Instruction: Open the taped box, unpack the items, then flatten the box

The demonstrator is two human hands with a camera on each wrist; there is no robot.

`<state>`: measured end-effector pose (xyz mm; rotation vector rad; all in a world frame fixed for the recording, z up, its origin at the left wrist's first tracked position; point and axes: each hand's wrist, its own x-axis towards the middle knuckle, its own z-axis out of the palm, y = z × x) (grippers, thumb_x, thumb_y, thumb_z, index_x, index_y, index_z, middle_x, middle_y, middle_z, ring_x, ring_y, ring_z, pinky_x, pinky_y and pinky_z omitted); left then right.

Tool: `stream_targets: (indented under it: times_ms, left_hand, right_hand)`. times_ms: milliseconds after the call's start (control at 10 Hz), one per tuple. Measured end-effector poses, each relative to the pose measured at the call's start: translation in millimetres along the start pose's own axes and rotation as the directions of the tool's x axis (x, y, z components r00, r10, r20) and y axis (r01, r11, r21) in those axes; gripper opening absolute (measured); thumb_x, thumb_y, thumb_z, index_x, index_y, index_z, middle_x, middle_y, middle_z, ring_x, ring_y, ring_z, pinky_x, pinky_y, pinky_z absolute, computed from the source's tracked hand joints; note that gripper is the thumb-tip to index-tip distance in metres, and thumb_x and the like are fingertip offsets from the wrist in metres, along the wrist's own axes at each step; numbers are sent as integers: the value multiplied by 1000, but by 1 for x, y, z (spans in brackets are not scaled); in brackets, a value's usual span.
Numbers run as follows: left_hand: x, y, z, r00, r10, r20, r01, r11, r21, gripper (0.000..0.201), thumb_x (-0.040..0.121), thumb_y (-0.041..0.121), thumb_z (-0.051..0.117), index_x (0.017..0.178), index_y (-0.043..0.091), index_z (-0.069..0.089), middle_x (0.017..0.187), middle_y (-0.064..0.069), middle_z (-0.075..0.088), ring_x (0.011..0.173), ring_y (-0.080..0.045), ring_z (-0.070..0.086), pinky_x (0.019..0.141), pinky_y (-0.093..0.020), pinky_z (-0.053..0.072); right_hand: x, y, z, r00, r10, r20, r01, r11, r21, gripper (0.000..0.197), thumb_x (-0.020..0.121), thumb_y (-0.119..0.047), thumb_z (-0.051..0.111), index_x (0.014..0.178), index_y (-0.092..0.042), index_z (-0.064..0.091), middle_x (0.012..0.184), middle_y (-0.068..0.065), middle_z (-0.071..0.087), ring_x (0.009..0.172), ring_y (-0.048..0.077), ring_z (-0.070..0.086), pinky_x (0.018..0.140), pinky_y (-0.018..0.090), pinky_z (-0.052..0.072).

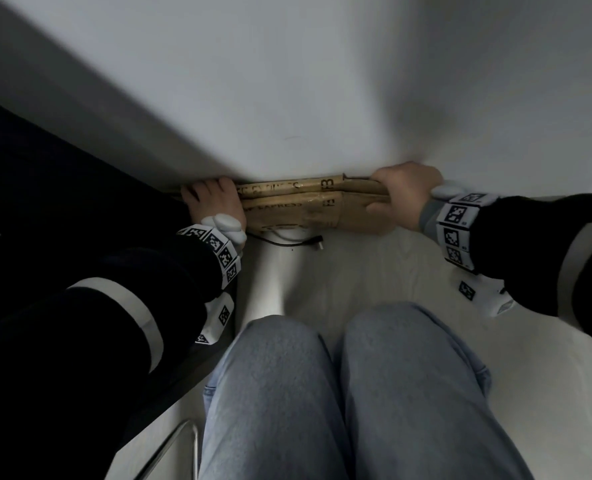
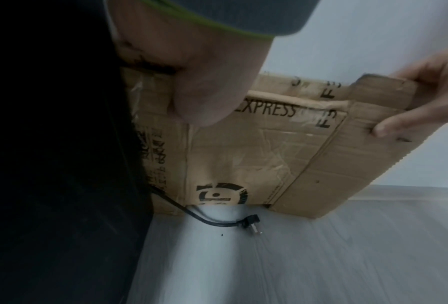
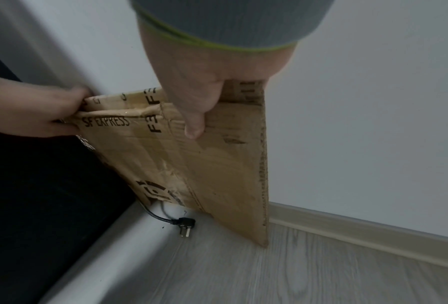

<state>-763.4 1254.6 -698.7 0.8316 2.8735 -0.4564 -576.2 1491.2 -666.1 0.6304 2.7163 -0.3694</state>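
Observation:
The flattened brown cardboard box with black "SF EXPRESS" print stands on edge against the white wall, close above the floor. My left hand grips its upper left corner, next to a black piece of furniture. My right hand grips its upper right corner, thumb on the near face. In the left wrist view the box hangs below my left hand, and my right hand pinches the far corner. In the right wrist view my right hand holds the box, and my left hand holds the other end.
A black power cord with a plug lies on the grey wood floor under the box. Black furniture stands at the left. A pale baseboard runs along the wall. My knees in jeans are below.

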Motion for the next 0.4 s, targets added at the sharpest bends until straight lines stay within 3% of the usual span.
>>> stream_targets:
  times_ms: [100, 200, 300, 400]
  left_hand:
    - [0, 3, -5, 996, -41, 82, 27, 985, 168, 42, 96, 15, 36, 134, -1, 44, 137, -32, 47, 131, -48, 40, 113, -62, 30]
    - [-3, 7, -21, 986, -110, 127, 80, 972, 221, 46, 99, 17, 32, 139, -3, 43, 140, -32, 43, 132, -47, 39, 112, -63, 32]
    - [-20, 11, -59, 964, -169, 206, 127, 971, 200, 46, 96, 26, 43, 136, 4, 51, 140, -26, 45, 130, -47, 42, 110, -60, 35]
    - [-36, 12, -109, 985, -29, 172, 9, 993, 119, 39, 92, 32, 55, 125, 13, 59, 127, -13, 51, 119, -33, 50, 96, -45, 45]
  right_hand:
    - [-5, -5, -1, 1000, 5, 1, -5, 1000, -14, 40, 84, -43, 69, 116, -20, 61, 110, 8, 68, 103, 32, 62, 74, 34, 46]
    - [-12, -11, -5, 999, 36, 18, -36, 999, 24, 38, 84, -30, 68, 118, -15, 58, 115, 13, 65, 105, 34, 61, 74, 34, 43]
    - [-28, -16, -25, 996, 82, 19, -83, 994, 77, 41, 81, -14, 65, 121, -14, 54, 122, 15, 59, 111, 34, 56, 81, 36, 43]
    - [-52, -19, -65, 992, 119, 53, -124, 987, 106, 42, 79, -11, 62, 120, -15, 54, 123, 13, 56, 112, 34, 53, 88, 39, 45]
